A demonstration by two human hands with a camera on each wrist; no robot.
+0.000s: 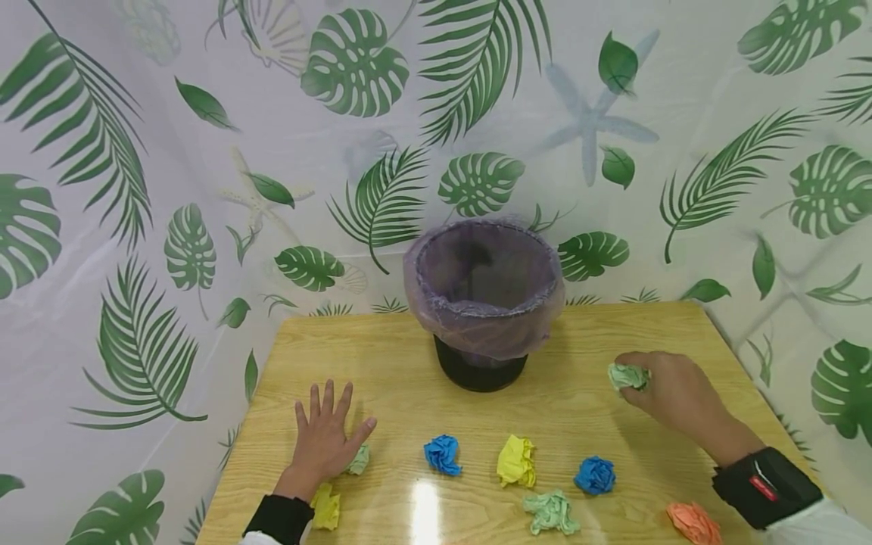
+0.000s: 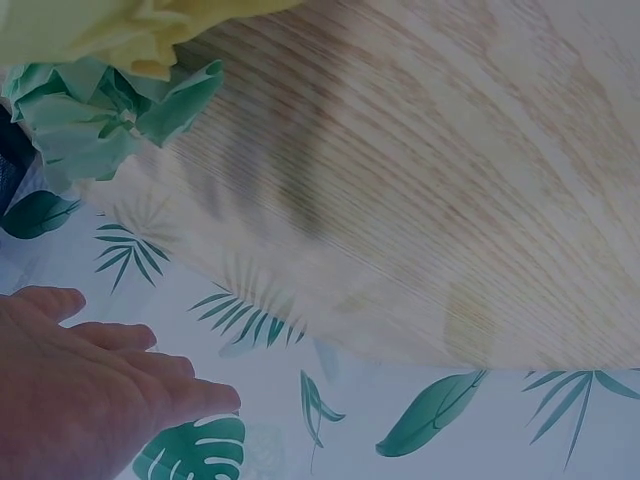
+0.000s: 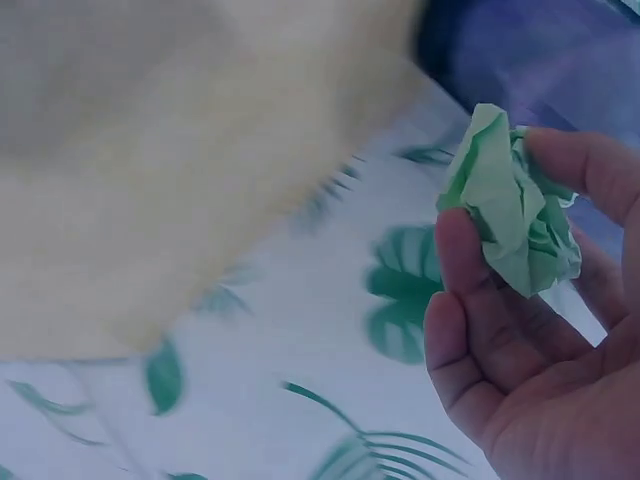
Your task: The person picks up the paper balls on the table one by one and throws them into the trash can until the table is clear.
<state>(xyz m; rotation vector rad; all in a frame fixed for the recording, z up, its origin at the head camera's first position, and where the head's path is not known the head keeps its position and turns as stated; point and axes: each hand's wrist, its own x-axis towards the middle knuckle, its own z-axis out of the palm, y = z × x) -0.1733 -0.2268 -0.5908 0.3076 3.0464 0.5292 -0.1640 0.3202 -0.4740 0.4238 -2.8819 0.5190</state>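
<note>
Between thumb and fingers, my right hand [image 1: 671, 393] pinches a crumpled green paper ball [image 3: 512, 205], held above the right side of the table. My left hand [image 1: 323, 439] is spread with straight fingers over the table's left side, holding nothing. Beside its thumb lies another green paper ball [image 1: 359, 459], partly hidden by the hand in the head view. A yellow paper ball [image 1: 325, 507] lies by the left wrist. Toward the back stands a black bin [image 1: 480, 372] lined with a translucent purple bag [image 1: 490, 333].
Across the table front lie a blue paper ball [image 1: 443, 455], a yellow one [image 1: 517, 461], another blue ball [image 1: 596, 475], a green one [image 1: 551, 512] and an orange one [image 1: 693, 523]. Leaf-printed cloth [image 1: 477, 98] hangs behind the wooden table [image 1: 354, 356].
</note>
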